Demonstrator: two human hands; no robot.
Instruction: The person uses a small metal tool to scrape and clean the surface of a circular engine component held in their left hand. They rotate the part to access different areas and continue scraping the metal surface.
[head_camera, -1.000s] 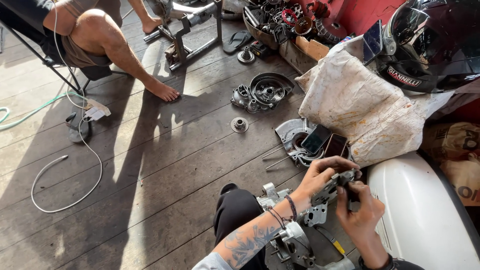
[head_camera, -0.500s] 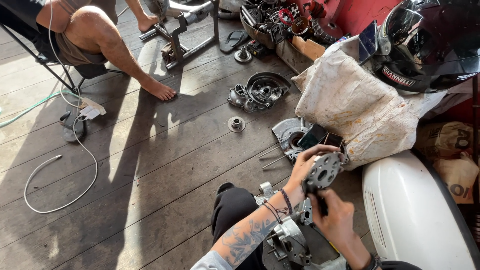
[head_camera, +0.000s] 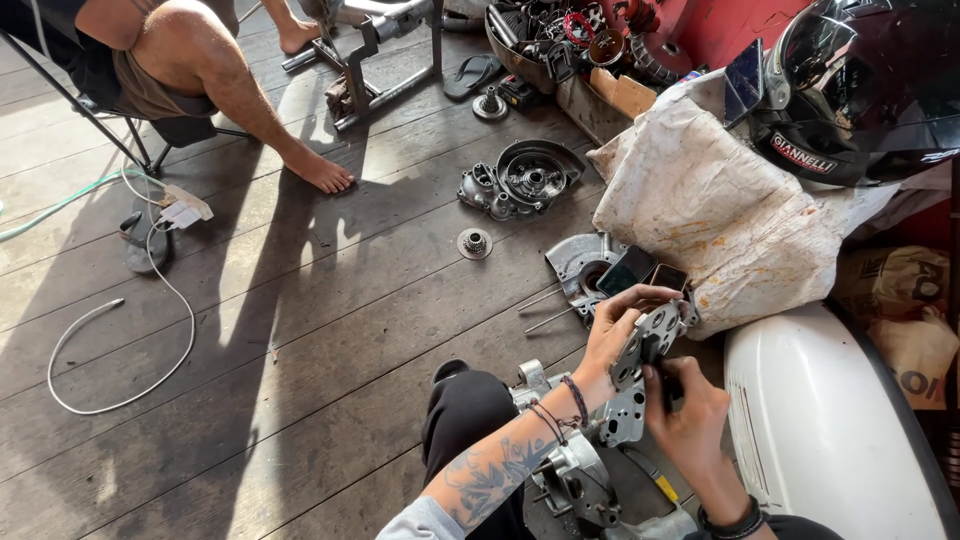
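Left hand (head_camera: 612, 335) grips plate (head_camera: 648, 340); right hand (head_camera: 690, 410) pinches tool (tip hidden) below; a slip could drop it.

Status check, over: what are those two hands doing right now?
Left hand grips round perforated metal plate by its rim. Right hand holds it from below. Engine casing sits underneath. Nothing in the way.

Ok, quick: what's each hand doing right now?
Left hand: closed on the round metal plate, gripping its upper edge.
Right hand: closed below the plate, fingers curled around a dark tool; which tool cannot be told.
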